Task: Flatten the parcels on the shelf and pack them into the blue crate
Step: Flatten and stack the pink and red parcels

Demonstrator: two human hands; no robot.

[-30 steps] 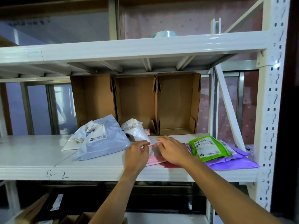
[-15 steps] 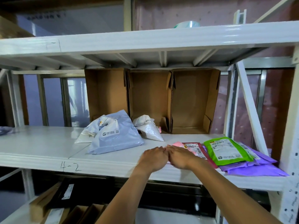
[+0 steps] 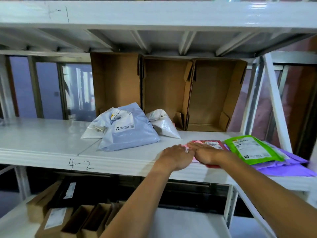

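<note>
A flat pink parcel [image 3: 197, 142] lies on a red one [image 3: 216, 144] near the front of the white shelf [image 3: 42, 143]. My left hand [image 3: 175, 156] and my right hand [image 3: 205, 152] lie side by side on it, fingers straight, pressing down and covering most of it. A bulging grey-blue parcel [image 3: 127, 133] sits to the left with a white bag [image 3: 96, 126] behind it. Another white parcel [image 3: 163, 122] stands behind my hands. To the right, a green parcel [image 3: 252, 148] rests on purple ones [image 3: 288, 167]. No blue crate is in view.
Three open cardboard boxes [image 3: 214, 93] stand on their sides at the back of the shelf. An upper shelf [image 3: 154, 16] hangs close overhead. A white diagonal brace [image 3: 277, 103] runs at the right. On the lower level are brown cartons [image 3: 58, 219].
My view has moved closer and tilted down. Both hands went from the parcel's middle toward its front edge, then stretched out flat over it, side by side.
</note>
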